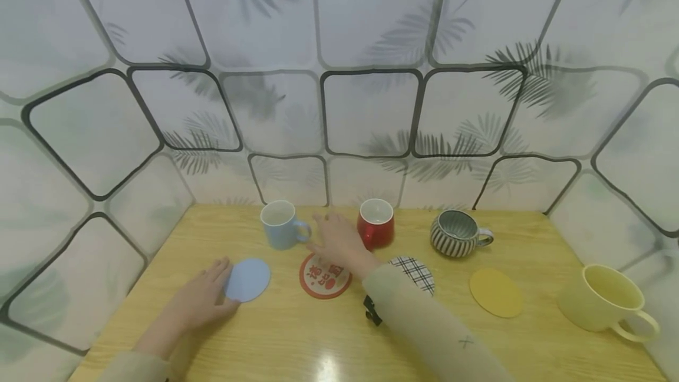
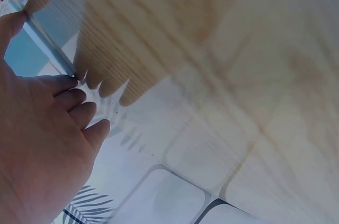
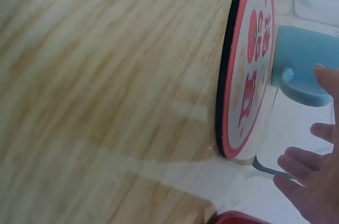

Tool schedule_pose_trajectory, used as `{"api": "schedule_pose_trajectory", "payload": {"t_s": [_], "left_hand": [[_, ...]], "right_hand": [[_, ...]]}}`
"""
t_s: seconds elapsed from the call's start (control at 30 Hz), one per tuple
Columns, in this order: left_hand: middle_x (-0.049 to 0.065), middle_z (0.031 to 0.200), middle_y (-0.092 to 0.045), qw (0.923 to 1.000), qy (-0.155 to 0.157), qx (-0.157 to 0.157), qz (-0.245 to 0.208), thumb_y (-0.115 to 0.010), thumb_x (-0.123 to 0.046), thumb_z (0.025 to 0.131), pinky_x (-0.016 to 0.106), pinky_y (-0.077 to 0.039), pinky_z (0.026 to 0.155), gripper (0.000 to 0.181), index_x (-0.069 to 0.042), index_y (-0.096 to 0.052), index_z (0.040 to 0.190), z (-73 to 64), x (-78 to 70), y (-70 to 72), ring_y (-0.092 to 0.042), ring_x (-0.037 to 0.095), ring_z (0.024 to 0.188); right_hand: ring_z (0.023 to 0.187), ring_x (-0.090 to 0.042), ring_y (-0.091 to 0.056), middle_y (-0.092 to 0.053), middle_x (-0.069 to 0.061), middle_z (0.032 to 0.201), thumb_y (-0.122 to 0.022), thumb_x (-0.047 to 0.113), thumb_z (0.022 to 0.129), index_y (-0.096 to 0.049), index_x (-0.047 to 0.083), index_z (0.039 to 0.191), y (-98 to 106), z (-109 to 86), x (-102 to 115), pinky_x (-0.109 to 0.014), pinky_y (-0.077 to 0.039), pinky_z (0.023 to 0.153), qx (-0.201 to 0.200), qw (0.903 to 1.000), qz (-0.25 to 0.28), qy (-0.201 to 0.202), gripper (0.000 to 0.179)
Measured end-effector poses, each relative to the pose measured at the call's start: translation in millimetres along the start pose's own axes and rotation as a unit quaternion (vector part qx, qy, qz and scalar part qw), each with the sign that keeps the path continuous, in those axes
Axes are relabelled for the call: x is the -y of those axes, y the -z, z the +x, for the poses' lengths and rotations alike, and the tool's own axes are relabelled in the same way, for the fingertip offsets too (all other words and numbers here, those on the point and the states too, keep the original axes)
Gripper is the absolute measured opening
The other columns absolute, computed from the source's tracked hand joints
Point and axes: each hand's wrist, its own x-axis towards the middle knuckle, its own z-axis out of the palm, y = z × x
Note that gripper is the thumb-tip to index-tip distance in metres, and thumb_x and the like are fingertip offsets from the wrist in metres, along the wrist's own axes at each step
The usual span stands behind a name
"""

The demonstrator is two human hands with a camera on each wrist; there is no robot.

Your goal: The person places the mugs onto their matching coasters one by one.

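My left hand (image 1: 201, 296) is at the left edge of a round light-blue coaster (image 1: 248, 280), holding it between thumb and fingers. In the left wrist view the thumb and index fingertip meet the rim of this coaster (image 2: 39, 36). My right hand (image 1: 339, 243) reaches over the far edge of a red-rimmed coaster (image 1: 323, 279) with red characters. Its fingers are spread, with nothing in them, beside the handle of a light-blue mug (image 1: 279, 229). The right wrist view shows the thumb close by the handle of that mug (image 3: 299, 60).
A red mug (image 1: 375, 229) stands just right of my right hand. Farther right are a striped cup (image 1: 453, 237), a yellow coaster (image 1: 495, 293) and a large yellow mug (image 1: 599, 299). My right forearm partly covers a checked coaster (image 1: 419, 273). A patterned wall backs the wooden table (image 1: 297, 341).
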Motion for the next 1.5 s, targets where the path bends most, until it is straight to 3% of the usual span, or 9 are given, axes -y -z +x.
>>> {"api": "schedule_pose_trajectory", "payload": {"t_s": [0.3, 0.63, 0.8, 0.97, 1.2, 1.4, 1.5], "left_hand": [[0.036, 0.159, -0.045, 0.9999, 0.006, 0.005, 0.008, -0.073, -0.052, 0.091, 0.067, -0.043, 0.119, 0.092, 0.015, -0.047, 0.15, 1.5, -2.2, 0.7, -0.046, 0.054, 0.147], [0.036, 0.159, -0.044, 0.9999, 0.007, 0.008, 0.013, -0.072, -0.051, 0.092, 0.067, -0.042, 0.12, 0.092, 0.015, -0.047, 0.15, 0.9, -2.5, 0.3, -0.045, 0.054, 0.147], [0.035, 0.159, -0.045, 0.9998, 0.006, 0.007, 0.016, -0.073, -0.051, 0.092, 0.066, -0.043, 0.12, 0.092, 0.015, -0.047, 0.15, 1.3, -3.2, 1.1, -0.046, 0.054, 0.147], [0.035, 0.159, -0.045, 0.9998, 0.008, 0.006, 0.015, -0.073, -0.051, 0.091, 0.065, -0.043, 0.12, 0.091, 0.015, -0.048, 0.15, 0.2, -4.1, 1.8, -0.046, 0.054, 0.147], [0.035, 0.159, -0.045, 0.9998, 0.013, 0.012, 0.012, -0.072, -0.051, 0.092, 0.065, -0.042, 0.12, 0.091, 0.014, -0.047, 0.15, -2.4, -3.9, 1.8, -0.046, 0.053, 0.148], [0.035, 0.161, -0.043, 0.9998, 0.013, 0.015, 0.01, -0.071, -0.051, 0.093, 0.065, -0.041, 0.122, 0.091, 0.014, -0.046, 0.151, -1.6, -4.6, 3.0, -0.044, 0.053, 0.149], [0.035, 0.161, -0.043, 0.9997, 0.015, 0.016, 0.007, -0.071, -0.051, 0.094, 0.065, -0.041, 0.122, 0.091, 0.014, -0.046, 0.151, -1.9, -6.1, 4.2, -0.044, 0.053, 0.149]], "right_hand": [[0.119, -0.024, -0.065, -0.063, -0.01, 0.14, -0.074, 0.048, 0.098, -0.048, 0.021, 0.159, -6, 0.9, 2, -0.045, -0.06, 0.1, 0.028, 0.9965, 0.078, -0.01, 0.071], [0.116, -0.023, -0.07, -0.073, -0.01, 0.129, -0.077, 0.029, 0.098, -0.062, 0.008, 0.14, -20, 12.5, 4, -0.042, -0.06, 0.105, 0.012, 0.9855, 0.164, 0.042, 0.049], [0.11, -0.023, -0.072, -0.075, -0.01, 0.124, -0.076, 0.019, 0.098, -0.065, 0.007, 0.13, -21, 14.3, 6, -0.04, -0.063, 0.099, 0.026, 0.9755, 0.217, 0.027, 0.036], [0.11, -0.025, -0.07, -0.072, -0.012, 0.126, -0.072, 0.013, 0.099, -0.065, 0.006, 0.129, -20, 14.5, 7, -0.044, -0.062, 0.101, 0.029, 0.9716, 0.235, 0.009, 0.031], [0.09, -0.018, -0.068, -0.073, -0.01, 0.112, -0.065, 0.015, 0.106, -0.069, 0.009, 0.116, -21, 16.3, 6, -0.033, -0.062, 0.078, 0.025, 0.9577, 0.287, -0.001, 0.013], [0.114, -0.027, -0.072, -0.075, -0.013, 0.13, -0.067, 0.02, 0.106, -0.073, 0.008, 0.123, -18, 14.5, 5, -0.043, -0.063, 0.098, 0.015, 0.9411, 0.338, -0.013, 0.022], [0.126, -0.031, -0.069, -0.074, -0.014, 0.135, -0.066, 0.022, 0.107, -0.073, 0.008, 0.126, -19, 15.0, 4, -0.048, -0.06, 0.107, 0.012, 0.939, 0.343, -0.018, 0.025]]}}
